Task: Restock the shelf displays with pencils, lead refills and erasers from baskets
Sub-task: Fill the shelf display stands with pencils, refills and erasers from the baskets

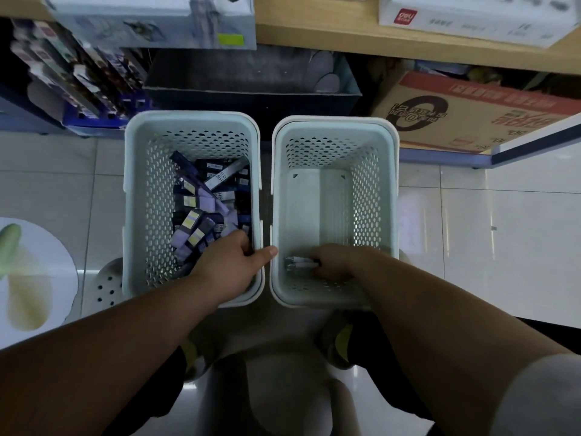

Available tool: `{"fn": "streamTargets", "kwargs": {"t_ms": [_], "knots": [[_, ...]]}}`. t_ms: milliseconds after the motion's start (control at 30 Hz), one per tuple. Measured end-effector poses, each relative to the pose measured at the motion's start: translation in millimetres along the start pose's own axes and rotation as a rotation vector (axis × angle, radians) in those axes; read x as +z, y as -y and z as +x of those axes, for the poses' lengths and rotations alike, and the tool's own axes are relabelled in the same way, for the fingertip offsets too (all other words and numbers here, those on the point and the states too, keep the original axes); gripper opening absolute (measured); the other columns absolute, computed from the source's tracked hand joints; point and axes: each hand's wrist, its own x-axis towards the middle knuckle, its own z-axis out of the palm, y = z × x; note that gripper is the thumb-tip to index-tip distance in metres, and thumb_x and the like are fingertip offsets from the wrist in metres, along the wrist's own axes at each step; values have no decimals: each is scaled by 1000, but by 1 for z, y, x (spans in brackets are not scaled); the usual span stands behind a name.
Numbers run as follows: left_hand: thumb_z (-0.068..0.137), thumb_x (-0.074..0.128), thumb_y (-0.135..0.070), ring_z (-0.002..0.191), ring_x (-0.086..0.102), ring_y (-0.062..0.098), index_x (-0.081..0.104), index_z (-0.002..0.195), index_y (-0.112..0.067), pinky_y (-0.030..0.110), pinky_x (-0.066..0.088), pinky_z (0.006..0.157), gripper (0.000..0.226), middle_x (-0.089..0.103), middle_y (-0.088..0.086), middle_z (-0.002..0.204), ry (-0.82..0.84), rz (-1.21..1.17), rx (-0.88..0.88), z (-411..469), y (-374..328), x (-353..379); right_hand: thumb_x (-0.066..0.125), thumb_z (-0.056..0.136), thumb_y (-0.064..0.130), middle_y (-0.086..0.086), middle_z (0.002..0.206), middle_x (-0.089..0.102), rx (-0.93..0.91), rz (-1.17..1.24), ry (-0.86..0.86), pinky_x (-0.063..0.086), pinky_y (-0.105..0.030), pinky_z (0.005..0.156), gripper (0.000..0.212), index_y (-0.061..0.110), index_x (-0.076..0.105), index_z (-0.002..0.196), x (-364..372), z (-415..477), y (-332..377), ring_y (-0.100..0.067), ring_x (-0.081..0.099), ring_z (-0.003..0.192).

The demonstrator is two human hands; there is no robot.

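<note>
Two pale perforated baskets stand side by side on the floor below me. The left basket (138, 196) holds several dark and lilac lead refill packs (207, 209). My left hand (232, 265) is inside its near right corner, fingers curled down among the packs, thumb lying over the rim; what it holds is hidden. The right basket (386, 196) is nearly empty. My right hand (336, 262) reaches into its near end and grips a few white pencils (298, 263) lying on the bottom.
Behind the baskets sits a dark open box (251, 86) under a wooden shelf (345, 36). A display of hanging packs (78, 77) stands at the left, a red-and-tan carton (471, 111) at the right. A round white stool (34, 278) is at my left.
</note>
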Motion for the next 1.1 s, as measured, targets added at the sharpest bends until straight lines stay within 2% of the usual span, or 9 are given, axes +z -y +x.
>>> {"fn": "streamTargets", "kwargs": {"t_ms": [100, 267, 400, 467, 567, 667, 800, 967, 1100], "knots": [[90, 58, -62, 65, 50, 15, 47, 78, -18, 31, 31, 54, 46, 52, 0, 71, -9, 16, 15, -3, -4, -1, 55, 97, 17, -13, 140, 57, -5, 89, -37, 42, -34, 102, 43, 13, 53, 140, 4, 0, -2, -29, 56, 123], [92, 59, -56, 61, 45, 7, 39, 72, -27, 27, 28, 52, 41, 47, -6, 67, 3, 35, 37, -9, -16, -6, 63, 94, 15, -15, 132, 59, 3, 278, -170, 41, -30, 89, 41, 12, 52, 133, -5, -8, -9, -29, 57, 115], [92, 61, -55, 62, 42, 4, 38, 71, -29, 24, 28, 51, 40, 46, -9, 68, 14, 58, 36, -14, -25, -10, 59, 98, 21, -14, 111, 71, 20, 631, -352, 53, -39, 92, 20, 11, 61, 115, -23, -27, -4, -31, 66, 102], [89, 65, -55, 65, 47, 4, 43, 74, -27, 25, 32, 52, 39, 51, -9, 72, 2, 66, 23, -14, -24, -12, 58, 99, 21, -13, 101, 75, 13, 768, -382, 56, -39, 82, 18, 6, 66, 105, -34, -39, -1, -31, 68, 96], [83, 70, -55, 72, 59, 10, 49, 85, -26, 31, 47, 62, 36, 61, -6, 77, -128, 21, 48, -16, -26, -19, 57, 101, 28, -9, 96, 77, -7, 927, -323, 47, -31, 65, 20, 9, 64, 101, -51, -62, 4, -24, 66, 89], [85, 69, -49, 73, 63, 16, 53, 93, -25, 39, 54, 72, 30, 64, -3, 77, -189, -63, 115, -23, -42, -37, 54, 104, 32, -8, 95, 78, -80, 976, -266, 48, -34, 73, 24, 9, 58, 111, -72, -88, 13, -23, 72, 90], [86, 68, -52, 75, 69, 21, 59, 98, -28, 39, 57, 70, 28, 69, 2, 84, -59, -64, 156, -39, -74, -64, 52, 105, 27, -12, 91, 77, -173, 874, -292, 55, -45, 82, 19, 8, 56, 107, -107, -134, 24, -27, 75, 86], [92, 67, -38, 67, 63, 16, 65, 99, -17, 17, 41, 45, 23, 72, 10, 95, 101, -192, 257, -84, -112, -94, 57, 102, 34, -10, 90, 77, -253, 896, -416, 52, -36, 77, 25, 10, 66, 103, -138, -206, 54, -29, 73, 86], [100, 55, -39, 66, 65, 16, 62, 106, -24, 26, 46, 59, 18, 72, 6, 94, -29, -356, 412, -134, -142, -131, 65, 97, 30, 7, 77, 73, -414, 1047, -541, 48, -42, 89, 14, 21, 67, 108, -147, -266, 99, -19, 66, 87]]}}
